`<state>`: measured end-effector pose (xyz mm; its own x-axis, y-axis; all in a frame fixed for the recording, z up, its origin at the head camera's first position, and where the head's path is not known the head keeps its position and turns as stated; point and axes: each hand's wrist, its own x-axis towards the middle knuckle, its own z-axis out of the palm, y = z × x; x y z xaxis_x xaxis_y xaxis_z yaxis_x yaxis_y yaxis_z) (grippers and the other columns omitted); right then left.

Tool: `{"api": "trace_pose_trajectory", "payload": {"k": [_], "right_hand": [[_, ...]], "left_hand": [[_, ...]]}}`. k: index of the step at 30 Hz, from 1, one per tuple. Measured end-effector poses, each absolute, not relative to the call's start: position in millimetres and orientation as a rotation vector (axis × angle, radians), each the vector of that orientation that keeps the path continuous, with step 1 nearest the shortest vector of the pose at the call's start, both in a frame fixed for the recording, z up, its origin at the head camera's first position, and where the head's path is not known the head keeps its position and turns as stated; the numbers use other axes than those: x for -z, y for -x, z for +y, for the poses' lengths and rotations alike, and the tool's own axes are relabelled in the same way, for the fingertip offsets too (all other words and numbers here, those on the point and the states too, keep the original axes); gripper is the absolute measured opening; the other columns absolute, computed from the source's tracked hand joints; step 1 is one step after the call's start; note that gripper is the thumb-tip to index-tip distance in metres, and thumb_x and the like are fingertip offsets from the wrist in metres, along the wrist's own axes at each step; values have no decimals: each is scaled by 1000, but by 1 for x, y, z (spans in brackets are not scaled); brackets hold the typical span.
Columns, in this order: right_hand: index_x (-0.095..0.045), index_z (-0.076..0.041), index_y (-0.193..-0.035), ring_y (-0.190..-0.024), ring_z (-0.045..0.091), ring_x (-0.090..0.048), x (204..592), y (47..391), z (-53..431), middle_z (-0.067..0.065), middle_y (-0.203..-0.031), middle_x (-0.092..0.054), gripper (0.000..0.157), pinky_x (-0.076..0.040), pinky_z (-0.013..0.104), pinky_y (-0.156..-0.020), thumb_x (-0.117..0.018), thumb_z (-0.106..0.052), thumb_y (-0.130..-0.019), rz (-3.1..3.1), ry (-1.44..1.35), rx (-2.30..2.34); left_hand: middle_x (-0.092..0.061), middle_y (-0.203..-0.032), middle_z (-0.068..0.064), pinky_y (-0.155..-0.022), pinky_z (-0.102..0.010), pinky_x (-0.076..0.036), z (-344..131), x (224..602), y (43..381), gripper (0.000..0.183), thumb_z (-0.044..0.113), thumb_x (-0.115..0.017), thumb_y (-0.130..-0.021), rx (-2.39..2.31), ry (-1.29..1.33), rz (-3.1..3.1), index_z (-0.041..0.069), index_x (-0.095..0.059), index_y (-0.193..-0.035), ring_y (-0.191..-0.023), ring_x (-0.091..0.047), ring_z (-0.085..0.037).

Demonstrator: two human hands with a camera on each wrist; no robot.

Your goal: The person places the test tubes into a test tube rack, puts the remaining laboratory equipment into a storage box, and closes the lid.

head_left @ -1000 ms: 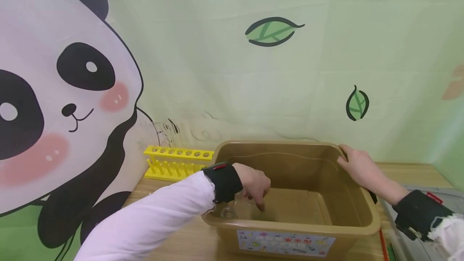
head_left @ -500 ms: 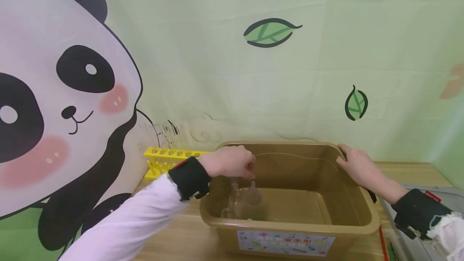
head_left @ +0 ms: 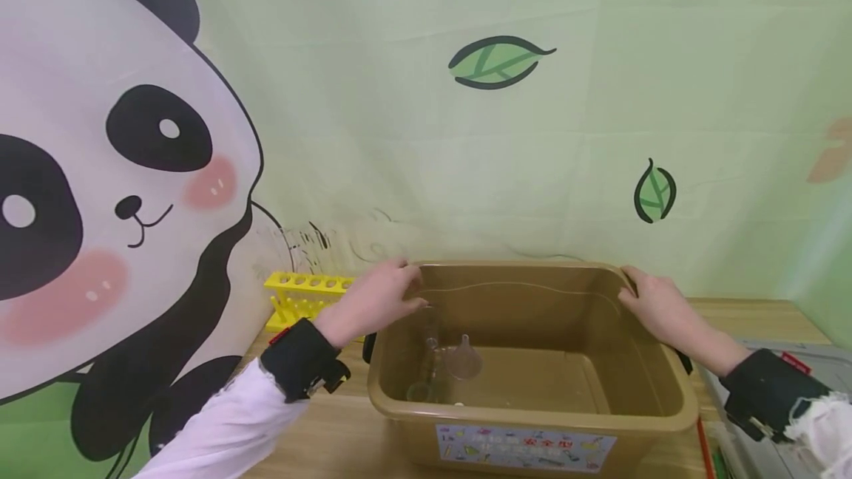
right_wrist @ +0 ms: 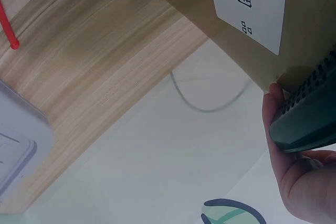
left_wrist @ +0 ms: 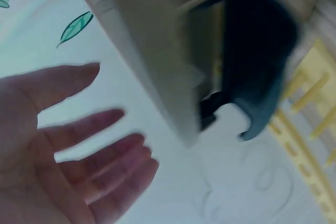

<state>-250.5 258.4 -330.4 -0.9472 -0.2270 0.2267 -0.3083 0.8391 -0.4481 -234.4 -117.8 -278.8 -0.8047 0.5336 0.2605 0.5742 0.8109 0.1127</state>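
Observation:
A brown plastic storage bin stands on the table in the head view. Inside it, a clear plastic funnel rests mouth down, and clear glassy pieces lie along the left wall. My left hand is at the bin's back left corner. In the left wrist view its fingers are extended and apart, holding nothing, beside the blurred bin with its black handle. My right hand grips the rim near the back right corner, thumb inside, fingers outside, close to the dark handle.
Left of the bin, a yellow test tube rack stands on the wooden table, partly behind my left hand. To the right are a grey plastic lid or case and a red stick. A printed panda curtain hangs behind.
My left hand has come up out of the bin and moved left to its corner. The funnel, hanging below that hand half a second ago, now rests inside. My right hand stays put.

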Motion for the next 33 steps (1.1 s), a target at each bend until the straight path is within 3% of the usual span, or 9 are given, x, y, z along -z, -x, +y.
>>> {"api": "trace_pose_trajectory", "payload": {"k": [7, 13, 23, 33], "right_hand": [[-40, 18, -115, -67, 24, -55, 331, 249, 260, 24, -86, -56, 35, -49, 37, -53, -41, -4, -88, -2850, -415, -723], [-40, 19, -115, -66, 23, -53, 331, 250, 260, 24, -86, -56, 36, -48, 37, -54, -41, -5, -88, -2846, -407, -704], [-42, 17, -114, -65, 22, -53, 328, 249, 257, 21, -85, -56, 34, -48, 37, -55, -41, -6, -88, -2850, -409, -712], [-41, 17, -116, -66, 22, -52, 329, 252, 259, 21, -86, -56, 36, -48, 37, -56, -41, -6, -89, -2856, -407, -715]], "left_hand": [[-51, -99, -16, -70, -35, -47, -130, 302, 230, 47, 28, -68, -80, 487, 615, -2738, -5, -53, -110, -84, -52, -26], [-49, -94, -15, -70, -38, -47, -131, 319, 229, 52, 30, -67, -81, 644, 491, -2752, -7, -47, -112, -85, -50, -27], [-52, -103, -19, -78, -42, -48, -130, 335, 231, 36, 4, -53, -86, 936, 394, -2796, -8, -42, -118, -93, -53, -28], [-53, -106, -23, -83, -44, -45, -129, 339, 231, 41, -4, -49, -81, 989, 380, -2785, -11, -39, -120, -98, -52, -32]]}}
